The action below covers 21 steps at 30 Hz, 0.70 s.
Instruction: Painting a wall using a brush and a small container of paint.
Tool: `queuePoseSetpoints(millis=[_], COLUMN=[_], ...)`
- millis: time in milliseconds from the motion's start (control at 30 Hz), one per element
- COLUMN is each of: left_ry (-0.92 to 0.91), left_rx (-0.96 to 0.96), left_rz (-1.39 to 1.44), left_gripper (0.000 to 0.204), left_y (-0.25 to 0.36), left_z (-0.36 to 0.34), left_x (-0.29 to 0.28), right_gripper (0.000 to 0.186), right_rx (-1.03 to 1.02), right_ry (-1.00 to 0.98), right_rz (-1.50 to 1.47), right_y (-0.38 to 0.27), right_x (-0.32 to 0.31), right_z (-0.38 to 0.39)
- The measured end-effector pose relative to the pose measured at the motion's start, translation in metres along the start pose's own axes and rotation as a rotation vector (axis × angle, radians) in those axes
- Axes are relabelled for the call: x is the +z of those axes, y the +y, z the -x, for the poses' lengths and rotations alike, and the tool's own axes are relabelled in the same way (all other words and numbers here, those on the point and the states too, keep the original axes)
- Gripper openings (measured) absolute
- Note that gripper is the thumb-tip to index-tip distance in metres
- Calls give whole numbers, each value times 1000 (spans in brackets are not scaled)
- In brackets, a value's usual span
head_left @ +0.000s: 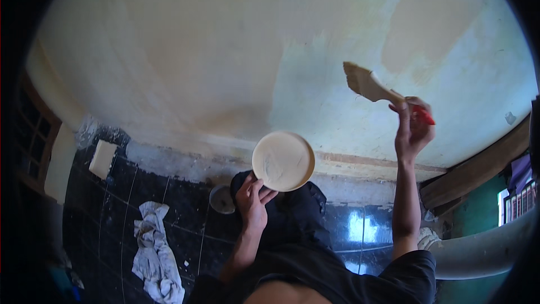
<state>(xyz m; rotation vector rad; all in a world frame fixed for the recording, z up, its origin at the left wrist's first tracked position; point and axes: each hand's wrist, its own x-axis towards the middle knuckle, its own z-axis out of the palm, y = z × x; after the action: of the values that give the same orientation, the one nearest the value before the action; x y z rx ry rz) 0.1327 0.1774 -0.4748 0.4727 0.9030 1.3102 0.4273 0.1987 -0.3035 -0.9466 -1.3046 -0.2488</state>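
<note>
My right hand (415, 128) is raised at the right in front of the wall, its fingers wrapped round the handle of a wide paintbrush (368, 84). The brush has a red handle end, and its bristles point up and left, apart from the wall as far as I can tell. In the middle, my left hand (253, 202) grips the lower left rim of a round cream-coloured dish (283, 160), which may be a lid or a shallow tub. A few streaks mark its pale inner face. Ahead, the wall (225, 50) carries beige patches over a paler greenish surface.
On the dark tiled floor (191, 205) lie a crumpled stained cloth (157, 253) and a pale block-shaped thing (103, 159). A small round container (222, 199) stands beside my legs. At the right are a wooden beam (472, 163) and a thick grey cylindrical thing (478, 253).
</note>
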Motion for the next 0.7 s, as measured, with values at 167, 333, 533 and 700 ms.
queuePoseSetpoints(millis=[167,333,533,700], left_ry=[-35,-98,-43,-41], left_rx=[7,47,27,25], left_rz=[-12,-27,-50,-53], left_gripper=[44,41,43,44], left_y=[2,-5,-7,-4], left_z=[5,12,20,21], left_x=[4,-1,-2,-1], right_gripper=[18,19,21,25], right_rx=[491,881,603,-52], right_ry=[-228,-454,-390,-693], right_rz=[-279,-393,-169,110], right_y=[-46,-30,-23,-37], right_x=[40,71,57,49], right_z=[40,85,85,57])
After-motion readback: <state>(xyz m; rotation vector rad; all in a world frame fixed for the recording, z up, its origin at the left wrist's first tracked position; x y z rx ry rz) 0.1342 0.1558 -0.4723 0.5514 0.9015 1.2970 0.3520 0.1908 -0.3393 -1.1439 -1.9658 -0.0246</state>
